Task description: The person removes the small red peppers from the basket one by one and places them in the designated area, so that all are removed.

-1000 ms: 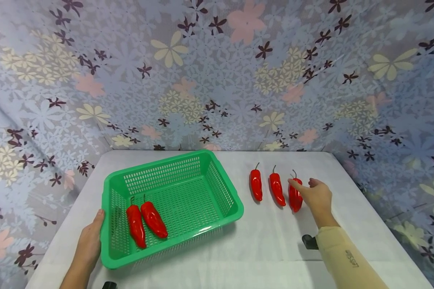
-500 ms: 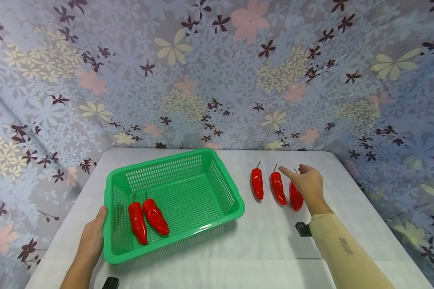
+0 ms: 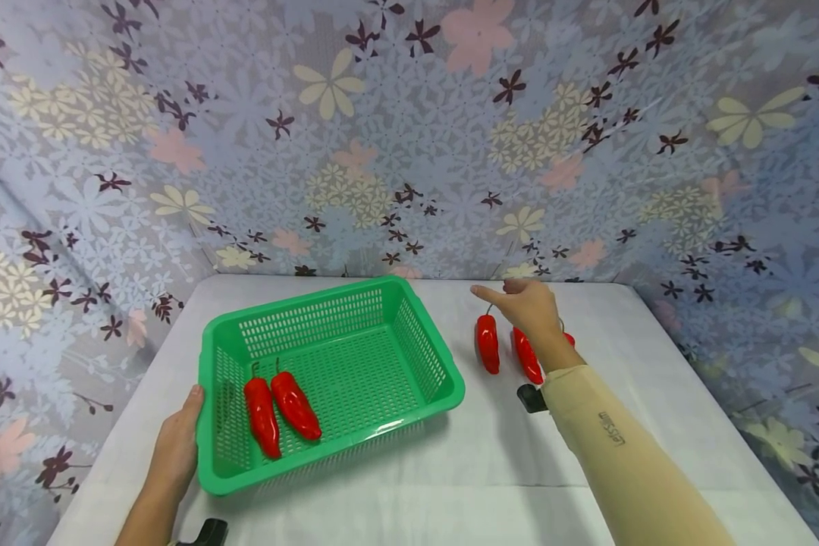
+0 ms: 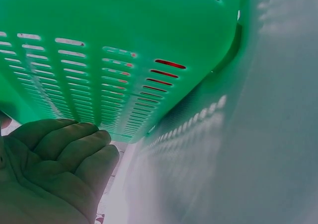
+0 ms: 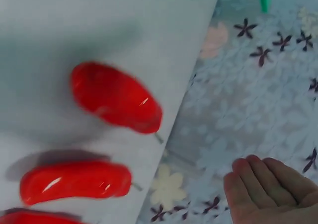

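My right hand (image 3: 527, 309) hovers over the right side of the table with nothing in it, thumb stretched to the left. Below it lie three glossy red peppers: the left one (image 3: 487, 345) shows whole, the middle one (image 3: 527, 356) and the right one (image 3: 569, 339) are partly covered by my hand and wrist. On the left stands a green plastic basket (image 3: 368, 434) with two more red peppers inside, one (image 3: 262, 418) beside the other (image 3: 296, 406). My left hand (image 3: 176, 447) rests against its left end; fairly straight fingers (image 4: 79, 149) lie by the slotted outer wall.
A white cloth covers the table (image 3: 491, 455). Flowered fabric (image 3: 409, 152) rises behind it and along both sides. A small black device (image 3: 532, 398) sits at my right wrist, another (image 3: 211, 533) at my left.
My right hand has moved left and away from me, from the right pepper across the middle one towards the left pepper's stem. The left hand stays at the basket.
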The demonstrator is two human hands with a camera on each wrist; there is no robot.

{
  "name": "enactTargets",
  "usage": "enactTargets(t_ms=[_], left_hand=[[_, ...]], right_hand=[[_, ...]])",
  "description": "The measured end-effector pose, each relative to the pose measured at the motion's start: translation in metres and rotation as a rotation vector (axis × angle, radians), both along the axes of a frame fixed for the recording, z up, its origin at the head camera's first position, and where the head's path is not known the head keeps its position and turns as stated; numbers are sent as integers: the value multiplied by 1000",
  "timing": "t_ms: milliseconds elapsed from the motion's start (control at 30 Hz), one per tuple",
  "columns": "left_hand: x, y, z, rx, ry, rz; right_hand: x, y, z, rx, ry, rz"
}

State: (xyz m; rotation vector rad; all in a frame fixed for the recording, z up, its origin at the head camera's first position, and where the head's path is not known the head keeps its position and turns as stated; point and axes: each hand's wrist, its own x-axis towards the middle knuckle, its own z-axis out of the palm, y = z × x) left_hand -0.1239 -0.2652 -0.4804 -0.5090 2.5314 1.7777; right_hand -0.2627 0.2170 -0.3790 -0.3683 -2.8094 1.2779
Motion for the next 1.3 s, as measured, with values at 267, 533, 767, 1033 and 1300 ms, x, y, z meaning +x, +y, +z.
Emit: enactTargets(t_ms=[267, 533, 767, 1033, 1300], left_hand=[[0, -1, 1, 20, -10, 0], [-1, -5, 0, 20, -22, 7], [-1, -3, 0, 20, -18, -8], [-3, -3, 0, 2, -64, -13], [-7, -4, 1, 23, -112, -9]], right_hand=[[-7, -32, 8, -51, 2, 135], [-13, -79, 18, -97, 34, 247], [-17, -113, 16, -110, -8, 285], [-17, -151, 1, -52, -56, 319], [-8, -193, -8, 20, -133, 367]])
